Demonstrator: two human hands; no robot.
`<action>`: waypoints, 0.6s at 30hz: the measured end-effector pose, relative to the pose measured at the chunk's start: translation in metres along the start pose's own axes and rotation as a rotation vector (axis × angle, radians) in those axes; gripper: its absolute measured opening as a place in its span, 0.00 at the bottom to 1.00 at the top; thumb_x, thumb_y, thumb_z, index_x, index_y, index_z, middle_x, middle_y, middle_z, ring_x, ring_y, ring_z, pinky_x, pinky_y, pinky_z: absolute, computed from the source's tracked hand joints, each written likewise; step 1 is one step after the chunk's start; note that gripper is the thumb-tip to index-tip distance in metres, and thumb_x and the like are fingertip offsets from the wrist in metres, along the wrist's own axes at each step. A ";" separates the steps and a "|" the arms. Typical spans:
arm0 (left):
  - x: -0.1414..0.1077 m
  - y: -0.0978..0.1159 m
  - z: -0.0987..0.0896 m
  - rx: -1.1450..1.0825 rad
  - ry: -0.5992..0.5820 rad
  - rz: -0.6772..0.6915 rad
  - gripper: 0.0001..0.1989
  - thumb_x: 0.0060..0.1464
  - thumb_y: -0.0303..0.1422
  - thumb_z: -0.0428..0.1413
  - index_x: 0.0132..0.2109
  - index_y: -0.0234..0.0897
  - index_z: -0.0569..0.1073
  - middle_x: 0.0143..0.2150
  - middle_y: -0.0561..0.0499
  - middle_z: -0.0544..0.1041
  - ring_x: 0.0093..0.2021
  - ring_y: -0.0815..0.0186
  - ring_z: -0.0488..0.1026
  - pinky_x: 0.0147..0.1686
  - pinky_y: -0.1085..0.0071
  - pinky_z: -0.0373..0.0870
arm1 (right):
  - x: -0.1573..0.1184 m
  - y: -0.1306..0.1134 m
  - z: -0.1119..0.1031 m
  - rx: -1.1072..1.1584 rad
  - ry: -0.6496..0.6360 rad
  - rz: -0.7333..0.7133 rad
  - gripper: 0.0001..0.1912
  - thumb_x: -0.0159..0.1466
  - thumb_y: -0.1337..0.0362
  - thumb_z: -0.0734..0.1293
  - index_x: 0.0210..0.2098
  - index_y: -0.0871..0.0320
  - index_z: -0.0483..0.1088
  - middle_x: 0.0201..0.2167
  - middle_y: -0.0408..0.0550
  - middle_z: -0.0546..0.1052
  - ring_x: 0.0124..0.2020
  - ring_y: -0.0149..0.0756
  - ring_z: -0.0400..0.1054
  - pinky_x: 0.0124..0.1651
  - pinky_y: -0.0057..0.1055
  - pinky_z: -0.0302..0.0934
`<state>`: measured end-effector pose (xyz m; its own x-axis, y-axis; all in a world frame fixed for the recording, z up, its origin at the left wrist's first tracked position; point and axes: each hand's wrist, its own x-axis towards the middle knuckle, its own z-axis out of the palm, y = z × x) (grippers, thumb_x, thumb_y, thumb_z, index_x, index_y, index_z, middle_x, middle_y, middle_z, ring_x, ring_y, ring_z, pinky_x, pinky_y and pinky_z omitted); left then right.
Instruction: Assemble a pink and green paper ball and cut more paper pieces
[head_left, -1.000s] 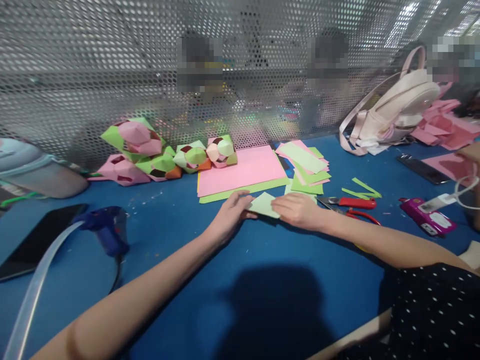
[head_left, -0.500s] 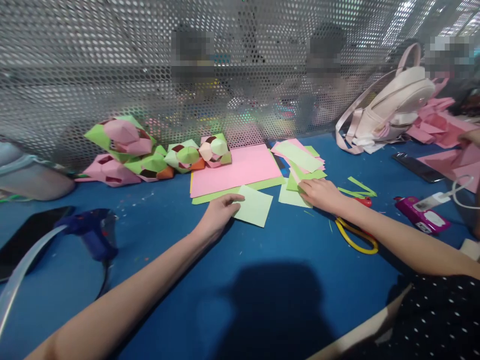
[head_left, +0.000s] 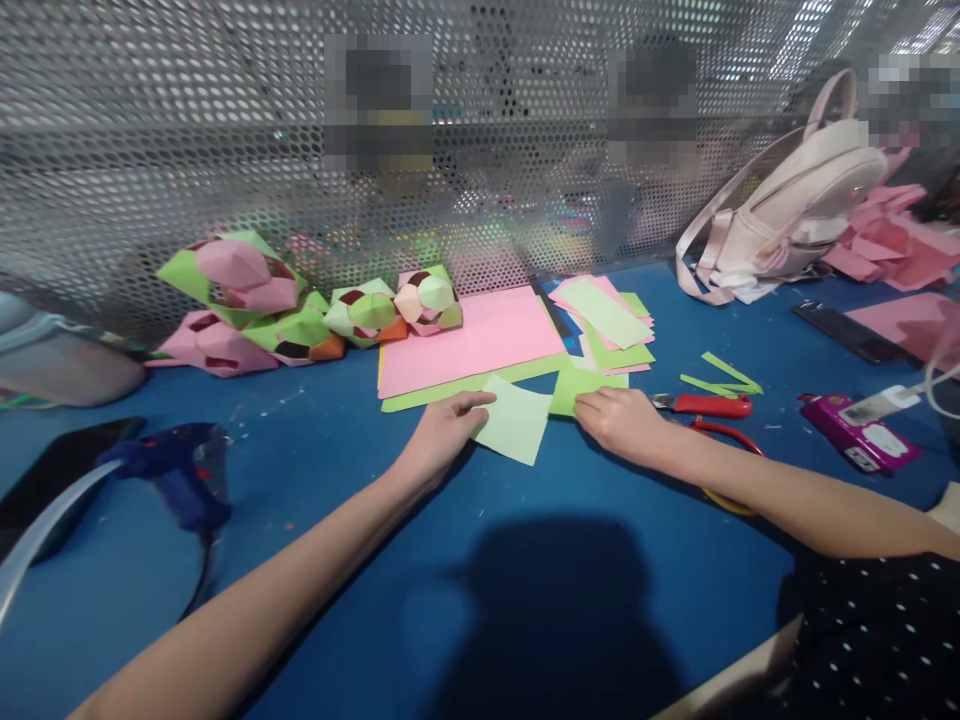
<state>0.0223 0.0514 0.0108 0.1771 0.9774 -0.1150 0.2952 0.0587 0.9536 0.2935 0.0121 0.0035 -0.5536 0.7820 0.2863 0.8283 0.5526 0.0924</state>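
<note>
Between the thumb and fingers of my left hand (head_left: 448,432) is the left edge of a pale green paper square (head_left: 516,420), tilted a little off the blue table. My right hand (head_left: 622,425) is closed on the lower right part of a brighter green paper piece (head_left: 574,388), close beside the pale square. A pale sheet shows partly behind that green piece. Just beyond lie a large pink sheet (head_left: 472,340) on green paper and a loose pile of pink and green paper pieces (head_left: 609,312).
Folded pink and green paper shapes (head_left: 292,310) line the perforated metal panel. A blue glue gun (head_left: 180,475) lies left. Red-handled pliers (head_left: 712,404), green strips (head_left: 724,375), a purple device (head_left: 859,432), a phone (head_left: 847,332) and a pale backpack (head_left: 799,210) are right.
My right hand has drawn the bright green paper from the pile toward me and left, near the pale square. My left hand keeps its hold. The red-handled pliers are now uncovered.
</note>
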 end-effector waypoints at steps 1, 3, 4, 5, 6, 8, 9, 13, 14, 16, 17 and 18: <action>-0.001 0.000 0.001 0.019 -0.009 -0.003 0.19 0.46 0.33 0.58 0.46 0.32 0.80 0.27 0.51 0.75 0.26 0.66 0.65 0.27 0.71 0.56 | 0.001 -0.003 -0.002 0.014 0.028 0.007 0.17 0.70 0.70 0.56 0.32 0.61 0.74 0.30 0.53 0.78 0.30 0.37 0.68 0.29 0.33 0.55; -0.002 0.000 0.004 0.050 -0.016 -0.010 0.16 0.49 0.35 0.58 0.44 0.33 0.80 0.32 0.48 0.78 0.31 0.64 0.69 0.30 0.70 0.59 | 0.005 -0.009 -0.006 0.040 0.085 0.026 0.19 0.71 0.68 0.53 0.33 0.61 0.73 0.29 0.53 0.78 0.29 0.37 0.69 0.29 0.33 0.56; -0.003 -0.001 0.007 0.037 -0.011 -0.009 0.16 0.50 0.37 0.58 0.43 0.34 0.81 0.36 0.46 0.79 0.34 0.62 0.71 0.32 0.70 0.62 | 0.007 -0.012 -0.007 0.053 0.110 0.026 0.19 0.72 0.67 0.53 0.35 0.61 0.74 0.30 0.54 0.78 0.30 0.37 0.70 0.29 0.33 0.57; -0.004 -0.001 0.010 0.007 -0.008 -0.012 0.16 0.51 0.39 0.58 0.42 0.34 0.81 0.40 0.45 0.80 0.38 0.60 0.72 0.34 0.69 0.63 | 0.010 -0.016 -0.008 0.067 0.130 0.015 0.19 0.72 0.66 0.53 0.37 0.61 0.74 0.32 0.54 0.79 0.32 0.37 0.70 0.30 0.33 0.58; -0.005 -0.001 0.012 -0.033 -0.014 -0.019 0.16 0.53 0.41 0.57 0.41 0.34 0.81 0.43 0.44 0.80 0.41 0.60 0.73 0.36 0.69 0.65 | 0.012 -0.021 -0.009 0.079 0.144 -0.005 0.19 0.72 0.65 0.53 0.39 0.61 0.74 0.34 0.54 0.79 0.33 0.37 0.71 0.32 0.33 0.60; -0.007 0.000 0.018 -0.105 -0.043 -0.028 0.19 0.53 0.43 0.57 0.44 0.33 0.79 0.44 0.44 0.79 0.42 0.60 0.73 0.39 0.68 0.66 | 0.016 -0.032 -0.010 0.113 0.165 -0.092 0.17 0.72 0.61 0.55 0.42 0.60 0.74 0.38 0.54 0.80 0.37 0.38 0.72 0.36 0.33 0.63; -0.008 0.000 0.020 -0.120 -0.056 -0.030 0.19 0.52 0.43 0.59 0.46 0.33 0.77 0.44 0.44 0.79 0.41 0.61 0.73 0.39 0.68 0.67 | 0.017 -0.035 -0.010 0.135 0.173 -0.152 0.17 0.72 0.58 0.56 0.43 0.59 0.74 0.40 0.54 0.80 0.39 0.39 0.73 0.38 0.33 0.64; -0.012 0.003 0.022 -0.119 -0.069 -0.052 0.25 0.43 0.34 0.63 0.49 0.32 0.71 0.41 0.47 0.77 0.37 0.64 0.74 0.36 0.70 0.67 | 0.021 -0.018 -0.015 0.183 0.103 -0.224 0.22 0.71 0.51 0.57 0.50 0.59 0.72 0.50 0.53 0.78 0.49 0.42 0.71 0.51 0.38 0.64; -0.012 0.004 0.022 -0.125 -0.075 -0.059 0.25 0.42 0.33 0.63 0.49 0.32 0.70 0.41 0.47 0.77 0.37 0.64 0.74 0.35 0.70 0.67 | 0.023 -0.004 -0.016 0.166 0.056 -0.146 0.22 0.71 0.51 0.57 0.52 0.58 0.71 0.52 0.52 0.76 0.53 0.42 0.69 0.54 0.39 0.62; -0.012 0.005 0.022 -0.130 -0.077 -0.060 0.23 0.42 0.32 0.61 0.48 0.33 0.70 0.41 0.47 0.77 0.37 0.64 0.74 0.34 0.70 0.67 | 0.028 0.031 -0.014 0.109 0.008 0.090 0.21 0.70 0.53 0.57 0.54 0.59 0.69 0.57 0.55 0.72 0.59 0.45 0.63 0.60 0.43 0.57; -0.011 0.006 0.022 -0.121 -0.071 -0.056 0.22 0.42 0.32 0.61 0.48 0.33 0.71 0.41 0.47 0.77 0.37 0.63 0.74 0.34 0.70 0.67 | 0.031 0.050 -0.011 0.085 0.006 0.170 0.22 0.70 0.55 0.57 0.56 0.61 0.67 0.60 0.59 0.69 0.61 0.50 0.61 0.61 0.49 0.55; -0.011 0.006 0.022 -0.108 -0.063 -0.051 0.21 0.42 0.32 0.61 0.47 0.33 0.71 0.41 0.47 0.77 0.38 0.63 0.74 0.35 0.70 0.67 | 0.035 0.067 -0.007 0.062 0.002 0.255 0.24 0.69 0.54 0.58 0.57 0.64 0.66 0.62 0.64 0.66 0.62 0.56 0.58 0.61 0.54 0.54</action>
<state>0.0428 0.0362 0.0119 0.2237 0.9582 -0.1781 0.2035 0.1328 0.9700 0.3304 0.0746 0.0264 -0.3277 0.8975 0.2951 0.9341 0.3545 -0.0412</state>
